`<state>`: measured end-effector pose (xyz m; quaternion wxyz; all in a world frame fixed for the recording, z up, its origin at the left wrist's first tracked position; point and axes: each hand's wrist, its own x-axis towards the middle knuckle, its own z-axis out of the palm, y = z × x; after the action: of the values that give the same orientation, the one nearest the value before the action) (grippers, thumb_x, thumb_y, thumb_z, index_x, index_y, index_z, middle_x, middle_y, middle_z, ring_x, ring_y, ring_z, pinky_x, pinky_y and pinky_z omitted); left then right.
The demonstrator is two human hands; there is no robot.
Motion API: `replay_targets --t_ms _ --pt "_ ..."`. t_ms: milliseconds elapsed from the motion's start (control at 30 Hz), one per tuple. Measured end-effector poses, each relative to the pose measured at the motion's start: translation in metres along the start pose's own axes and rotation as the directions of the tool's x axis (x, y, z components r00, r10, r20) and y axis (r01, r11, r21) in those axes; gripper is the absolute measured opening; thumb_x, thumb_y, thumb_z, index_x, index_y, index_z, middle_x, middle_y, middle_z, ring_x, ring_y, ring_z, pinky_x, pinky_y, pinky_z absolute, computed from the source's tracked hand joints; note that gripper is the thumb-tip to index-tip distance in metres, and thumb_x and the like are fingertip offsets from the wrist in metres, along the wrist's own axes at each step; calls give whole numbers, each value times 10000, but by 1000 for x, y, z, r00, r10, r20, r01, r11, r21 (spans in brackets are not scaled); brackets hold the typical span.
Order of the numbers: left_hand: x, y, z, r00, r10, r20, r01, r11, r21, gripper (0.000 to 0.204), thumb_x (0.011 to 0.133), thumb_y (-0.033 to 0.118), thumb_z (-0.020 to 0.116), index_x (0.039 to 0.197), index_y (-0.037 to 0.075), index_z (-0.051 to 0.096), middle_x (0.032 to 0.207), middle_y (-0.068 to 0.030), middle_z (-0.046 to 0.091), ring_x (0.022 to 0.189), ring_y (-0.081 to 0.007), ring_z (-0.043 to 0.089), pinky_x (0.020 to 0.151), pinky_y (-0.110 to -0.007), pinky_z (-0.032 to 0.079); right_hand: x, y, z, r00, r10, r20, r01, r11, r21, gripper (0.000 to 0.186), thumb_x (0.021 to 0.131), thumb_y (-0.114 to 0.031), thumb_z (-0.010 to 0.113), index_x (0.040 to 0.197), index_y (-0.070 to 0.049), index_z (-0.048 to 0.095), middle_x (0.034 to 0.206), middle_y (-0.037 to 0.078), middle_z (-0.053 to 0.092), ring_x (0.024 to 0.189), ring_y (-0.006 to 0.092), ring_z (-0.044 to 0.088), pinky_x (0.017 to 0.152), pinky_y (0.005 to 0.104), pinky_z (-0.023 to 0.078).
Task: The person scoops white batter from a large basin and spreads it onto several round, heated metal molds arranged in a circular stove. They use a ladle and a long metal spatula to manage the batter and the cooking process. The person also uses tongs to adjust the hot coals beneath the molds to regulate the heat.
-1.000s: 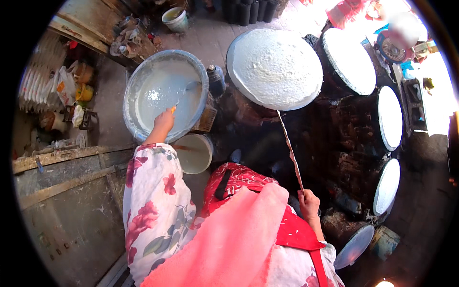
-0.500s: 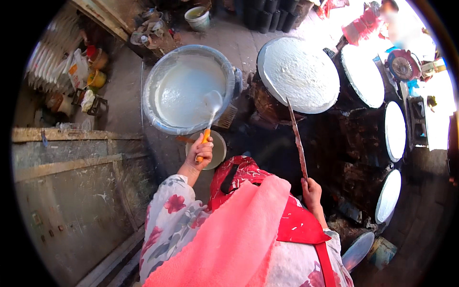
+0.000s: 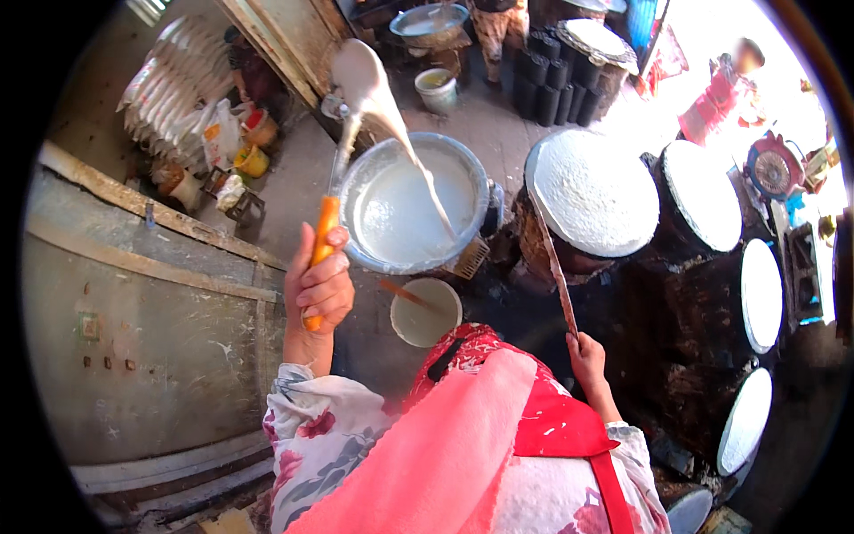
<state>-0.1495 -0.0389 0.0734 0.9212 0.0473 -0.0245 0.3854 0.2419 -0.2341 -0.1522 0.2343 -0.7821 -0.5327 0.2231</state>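
My left hand (image 3: 322,283) is closed round the orange handle of a ladle (image 3: 327,216), raised high. Its bowl is coated in white batter, and a thick strand runs from it down to a large blue-rimmed tub (image 3: 405,265) of batter (image 3: 405,209). At the right, my right hand (image 3: 588,360) grips the near end of a long, narrow, smeared blade or stick (image 3: 559,280). The far end of this strip reaches the edge of a round griddle top covered in white (image 3: 592,191). Below the tub sits a small pail (image 3: 460,311) with a brown stick (image 3: 403,291) in it.
More white-topped round stoves (image 3: 703,196) curve down the right side. A red fan (image 3: 775,166) and a person in red (image 3: 712,107) are beyond. Black cylinders (image 3: 560,84) and a white bucket (image 3: 436,91) stand behind. A worn panel (image 3: 160,347) and stacked sacks (image 3: 173,89) are at left.
My left hand has lifted the ladle out of the tub, up and to the left, with batter trailing. The view has shifted; my right hand still holds the long strip at the griddle edge.
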Motion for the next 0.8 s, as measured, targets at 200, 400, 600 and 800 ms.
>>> replay_targets --t_ms 200,400,600,800 --pt "-25 42 -68 952 301 50 -292 851 436 345 990 382 341 1071 58 426 578 26 385 347 -36 325 313 -181 294 5 -6 12 997 -69 23 68 997 22 339 878 -304 560 674 -35 530 646 181 553 629 372 569 538 441 419" --pt "-16 61 -119 624 424 -656 -191 897 398 279 953 332 478 959 53 473 564 39 391 363 -48 336 336 -218 309 -4 14 12 1000 20 19 -21 998 52 348 882 -311 556 672 -34 527 632 179 548 619 367 566 531 439 411" --pt "-8 30 -202 449 832 -326 507 63 860 282 929 331 514 913 56 452 524 -3 430 370 -97 407 338 -240 351 -7 32 10 991 127 -28 -122 981 150 362 892 -310 547 687 -14 518 610 177 528 574 341 542 519 405 390" --pt "57 64 -183 786 158 -598 86 929 359 304 929 352 529 935 50 487 559 39 405 404 -46 392 385 -204 344 -13 28 5 975 216 -46 -204 960 192 370 895 -328 547 691 -19 544 582 153 516 533 285 537 508 375 389"
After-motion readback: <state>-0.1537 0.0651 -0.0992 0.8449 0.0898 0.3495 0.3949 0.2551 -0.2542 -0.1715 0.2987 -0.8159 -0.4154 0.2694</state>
